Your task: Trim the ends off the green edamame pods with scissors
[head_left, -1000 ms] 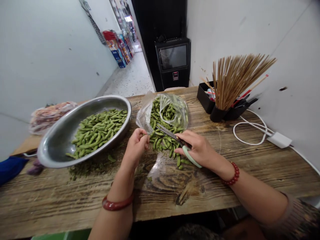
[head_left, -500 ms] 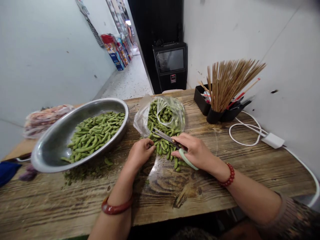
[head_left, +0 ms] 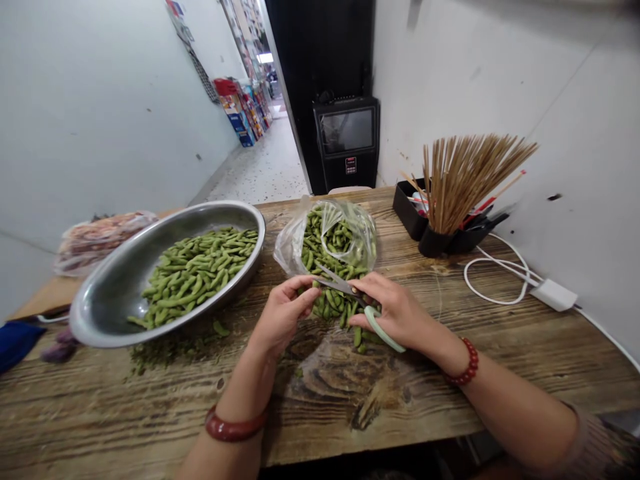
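My left hand (head_left: 284, 312) is closed in a pinch on an edamame pod (head_left: 316, 284), most of it hidden by the fingers. My right hand (head_left: 395, 308) grips scissors (head_left: 377, 325) with pale green handles. Their parted blades (head_left: 334, 280) point left and reach the left fingertips. Just beyond both hands, a clear plastic bag (head_left: 287, 245) lies open with edamame pods (head_left: 327, 223) inside and spilling out towards me. To the left, a tilted metal basin (head_left: 107, 293) holds a large heap of pods (head_left: 200, 267).
Green trimmings (head_left: 165, 353) lie beneath the basin's near rim. A filled plastic bag (head_left: 103, 240) is behind it, blue cloth (head_left: 17, 343) at far left. On the right stand a black holder (head_left: 434, 241) of wooden skewers (head_left: 463, 187) and a white cable with an adapter (head_left: 554, 293).
My left hand has risen from the loose pods to the scissor blades, with a pod at its fingertips. The view has shifted slightly, so everything sits a little lower and further right.
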Action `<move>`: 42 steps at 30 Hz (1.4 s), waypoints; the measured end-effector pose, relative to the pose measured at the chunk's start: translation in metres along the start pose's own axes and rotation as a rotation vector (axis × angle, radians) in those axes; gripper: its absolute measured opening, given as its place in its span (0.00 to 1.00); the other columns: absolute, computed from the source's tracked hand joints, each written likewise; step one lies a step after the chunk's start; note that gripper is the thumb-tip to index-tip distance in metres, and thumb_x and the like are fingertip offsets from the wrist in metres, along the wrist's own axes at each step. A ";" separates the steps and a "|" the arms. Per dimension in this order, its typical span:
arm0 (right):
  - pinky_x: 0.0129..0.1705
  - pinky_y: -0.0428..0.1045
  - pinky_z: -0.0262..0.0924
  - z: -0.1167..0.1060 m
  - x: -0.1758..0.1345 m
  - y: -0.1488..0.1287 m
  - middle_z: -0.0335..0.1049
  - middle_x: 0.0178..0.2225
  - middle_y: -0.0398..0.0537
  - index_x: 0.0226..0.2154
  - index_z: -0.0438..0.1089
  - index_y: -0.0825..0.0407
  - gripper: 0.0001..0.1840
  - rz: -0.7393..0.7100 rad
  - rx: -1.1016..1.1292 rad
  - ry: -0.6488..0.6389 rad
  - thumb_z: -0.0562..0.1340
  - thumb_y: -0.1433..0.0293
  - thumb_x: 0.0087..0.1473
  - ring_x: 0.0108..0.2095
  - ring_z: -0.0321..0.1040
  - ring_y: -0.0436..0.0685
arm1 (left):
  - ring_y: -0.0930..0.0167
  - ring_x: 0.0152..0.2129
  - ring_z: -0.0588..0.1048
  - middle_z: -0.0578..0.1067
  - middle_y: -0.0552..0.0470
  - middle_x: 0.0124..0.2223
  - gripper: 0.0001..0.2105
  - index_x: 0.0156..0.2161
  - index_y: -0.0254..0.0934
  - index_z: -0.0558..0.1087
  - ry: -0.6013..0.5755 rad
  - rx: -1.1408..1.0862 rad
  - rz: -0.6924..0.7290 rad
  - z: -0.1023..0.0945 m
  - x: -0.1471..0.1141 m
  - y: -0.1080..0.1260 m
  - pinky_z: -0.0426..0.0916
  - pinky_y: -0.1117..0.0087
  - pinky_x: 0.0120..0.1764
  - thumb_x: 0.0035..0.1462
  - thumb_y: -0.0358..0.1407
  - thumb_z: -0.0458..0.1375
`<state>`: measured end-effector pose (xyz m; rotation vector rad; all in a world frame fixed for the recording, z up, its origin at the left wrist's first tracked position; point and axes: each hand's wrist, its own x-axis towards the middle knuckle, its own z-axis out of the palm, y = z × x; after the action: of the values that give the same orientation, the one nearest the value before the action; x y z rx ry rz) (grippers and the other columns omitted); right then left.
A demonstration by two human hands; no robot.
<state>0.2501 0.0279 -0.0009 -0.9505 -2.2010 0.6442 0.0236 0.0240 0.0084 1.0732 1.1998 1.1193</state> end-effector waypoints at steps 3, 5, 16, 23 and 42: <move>0.42 0.52 0.64 0.000 0.000 -0.001 0.67 0.43 0.52 0.55 0.63 0.51 0.31 -0.005 -0.022 -0.027 0.68 0.65 0.49 0.40 0.66 0.58 | 0.81 0.16 0.59 0.68 0.56 0.23 0.14 0.38 0.33 0.77 -0.013 -0.020 0.007 0.002 -0.001 -0.003 0.51 0.78 0.20 0.46 0.39 0.67; 0.42 0.52 0.64 0.000 0.001 -0.002 0.67 0.43 0.52 0.55 0.63 0.51 0.31 -0.011 -0.016 -0.037 0.69 0.65 0.48 0.40 0.67 0.58 | 0.81 0.16 0.59 0.68 0.57 0.23 0.14 0.37 0.34 0.77 -0.012 -0.026 0.023 0.003 -0.002 -0.004 0.51 0.78 0.19 0.45 0.38 0.68; 0.44 0.52 0.63 0.003 0.001 -0.002 0.67 0.44 0.53 0.54 0.63 0.52 0.32 -0.068 0.050 -0.042 0.69 0.64 0.48 0.42 0.66 0.58 | 0.69 0.33 0.73 0.78 0.48 0.35 0.07 0.34 0.35 0.79 -0.131 0.050 0.113 0.016 -0.006 -0.001 0.65 0.70 0.39 0.48 0.35 0.66; 0.42 0.50 0.62 0.004 0.001 -0.003 0.67 0.41 0.51 0.51 0.65 0.54 0.26 -0.086 0.046 -0.042 0.68 0.66 0.50 0.40 0.65 0.56 | 0.70 0.31 0.72 0.77 0.50 0.33 0.05 0.32 0.36 0.79 -0.139 0.032 0.124 0.017 -0.008 0.001 0.65 0.70 0.39 0.48 0.34 0.66; 0.38 0.48 0.61 -0.003 0.001 -0.008 0.68 0.36 0.48 0.46 0.69 0.53 0.17 -0.023 0.019 -0.121 0.66 0.66 0.53 0.35 0.66 0.54 | 0.75 0.24 0.65 0.70 0.55 0.26 0.09 0.30 0.33 0.75 -0.079 0.063 0.054 0.010 -0.005 -0.004 0.59 0.74 0.30 0.46 0.37 0.66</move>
<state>0.2482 0.0250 0.0068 -0.8968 -2.3036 0.7276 0.0338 0.0180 0.0062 1.1931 1.1558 1.0758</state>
